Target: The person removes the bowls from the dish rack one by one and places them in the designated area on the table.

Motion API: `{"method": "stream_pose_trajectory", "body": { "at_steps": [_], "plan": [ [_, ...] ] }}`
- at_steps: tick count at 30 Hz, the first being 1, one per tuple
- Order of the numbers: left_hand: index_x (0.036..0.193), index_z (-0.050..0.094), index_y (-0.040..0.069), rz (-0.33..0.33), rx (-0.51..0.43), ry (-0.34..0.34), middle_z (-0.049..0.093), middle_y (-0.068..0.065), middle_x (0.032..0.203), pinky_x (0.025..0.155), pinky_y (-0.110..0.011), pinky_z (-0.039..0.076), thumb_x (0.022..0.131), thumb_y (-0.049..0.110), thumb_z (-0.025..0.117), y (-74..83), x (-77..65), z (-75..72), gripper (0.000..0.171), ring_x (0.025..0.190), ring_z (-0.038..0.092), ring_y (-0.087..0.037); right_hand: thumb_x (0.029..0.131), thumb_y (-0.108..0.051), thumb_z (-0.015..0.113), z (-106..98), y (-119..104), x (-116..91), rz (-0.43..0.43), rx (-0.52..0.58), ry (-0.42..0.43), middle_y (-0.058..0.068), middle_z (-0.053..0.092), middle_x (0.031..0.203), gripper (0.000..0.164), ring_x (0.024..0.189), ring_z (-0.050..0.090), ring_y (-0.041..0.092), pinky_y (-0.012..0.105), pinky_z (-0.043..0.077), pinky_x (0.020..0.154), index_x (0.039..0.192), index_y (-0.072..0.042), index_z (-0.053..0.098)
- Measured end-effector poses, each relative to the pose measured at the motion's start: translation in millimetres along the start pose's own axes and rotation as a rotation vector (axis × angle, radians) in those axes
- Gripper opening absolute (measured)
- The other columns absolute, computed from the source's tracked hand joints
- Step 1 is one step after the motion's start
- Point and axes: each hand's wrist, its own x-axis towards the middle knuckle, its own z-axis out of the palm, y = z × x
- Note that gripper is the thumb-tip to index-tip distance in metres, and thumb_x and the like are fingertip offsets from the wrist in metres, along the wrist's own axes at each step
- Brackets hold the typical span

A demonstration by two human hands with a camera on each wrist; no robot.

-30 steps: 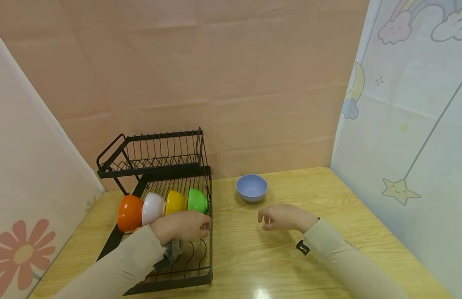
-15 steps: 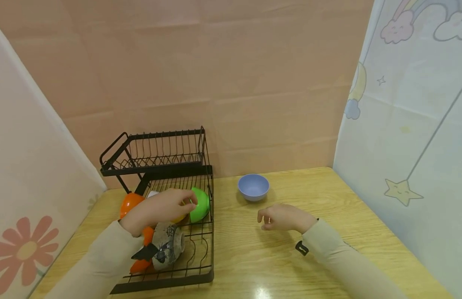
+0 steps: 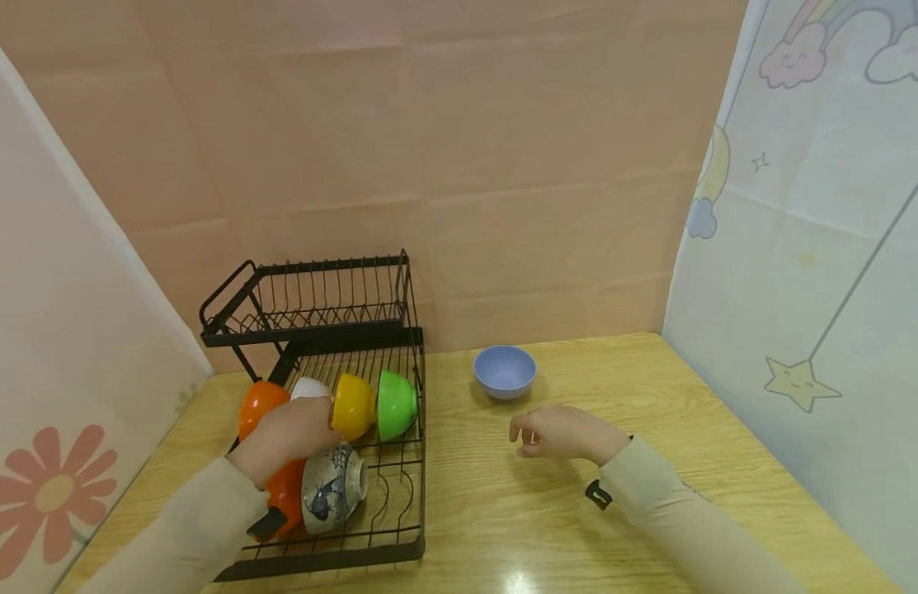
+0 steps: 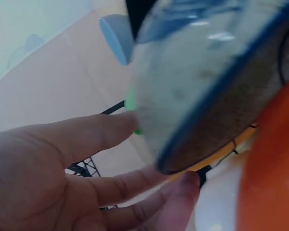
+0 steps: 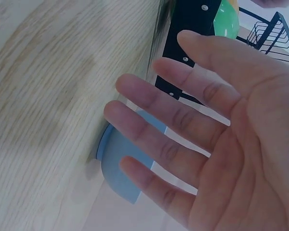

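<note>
Here's the left hand (image 3: pixel 291 433) over the rack's (image 3: pixel 355 559) lower tier, fingers loosely bent and grasping nothing I can see, right among the bowls! The white bowl (image 3: pixel 310 387) and yellow bowl (image 3: pixel 354 408) sit at its fingertips, contact impossible to call, with the green bowl (image 3: pixel 397 406) ending that tipped row. Nearer the front, the patterned bowl (image 3: pixel 328 495) lies on its side against an orange bowl (image 3: pixel 286 495). Over on the right, the right hand (image 3: pixel 562 431) hangs relaxed and released above the table (image 3: pixel 518 511), near the upright blue bowl (image 3: pixel 505 375).
</note>
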Motion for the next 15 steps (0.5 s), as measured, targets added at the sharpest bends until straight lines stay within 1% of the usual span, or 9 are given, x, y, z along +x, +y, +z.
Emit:
{"method": "stream_pose_trajectory", "body": {
  "at_steps": [3,6,9,13,15],
  "plan": [
    [0.074,0.055,0.009,-0.003,-0.006,-0.012,0.049,-0.001,0.063,0.053,-0.027,0.038,0.086,0.022,0.067,-3.3,-2.5,5.0,0.021,0.057,0.049,-0.016,0.092,-0.029,0.066,2,2,1,-0.01,0.0,0.004,-0.01,0.065,0.089,0.017,0.078,0.06,0.006,0.031,0.05,0.068,0.106,-0.018,0.065],
    [0.068,0.055,0.011,-0.015,-0.012,-0.027,0.047,0.0,0.061,0.051,-0.025,0.036,0.088,0.024,0.065,-5.4,-4.7,7.7,0.027,0.055,0.047,-0.014,0.092,-0.029,0.066,3,3,2,-0.016,-0.002,0.008,-0.01,0.065,0.089,0.017,0.078,0.06,0.005,0.03,0.05,0.068,0.105,-0.019,0.065],
    [0.07,0.056,0.01,-0.02,-0.04,-0.053,0.05,-0.001,0.062,0.05,-0.025,0.037,0.092,0.027,0.061,-7.3,-5.9,9.6,0.027,0.054,0.047,-0.014,0.091,-0.03,0.066,3,3,2,-0.016,-0.003,0.013,-0.011,0.065,0.089,0.017,0.078,0.06,0.005,0.03,0.05,0.067,0.105,-0.019,0.065],
    [0.082,0.058,0.007,-0.043,-0.09,-0.089,0.054,-0.006,0.067,0.05,-0.027,0.043,0.096,0.029,0.057,-9.5,-7.0,13.2,0.026,0.054,0.051,-0.017,0.091,-0.029,0.067,2,2,0,-0.019,0.002,0.017,-0.01,0.065,0.088,0.017,0.078,0.06,0.005,0.03,0.05,0.067,0.104,-0.019,0.065],
    [0.086,0.058,0.006,-0.059,-0.105,-0.096,0.055,-0.007,0.07,0.051,-0.028,0.046,0.096,0.03,0.056,-10.2,-7.1,15.3,0.027,0.055,0.053,-0.018,0.091,-0.029,0.067,1,1,-1,-0.02,0.006,0.015,-0.01,0.065,0.088,0.017,0.078,0.06,0.006,0.03,0.05,0.067,0.104,-0.018,0.065]
  ]
}}
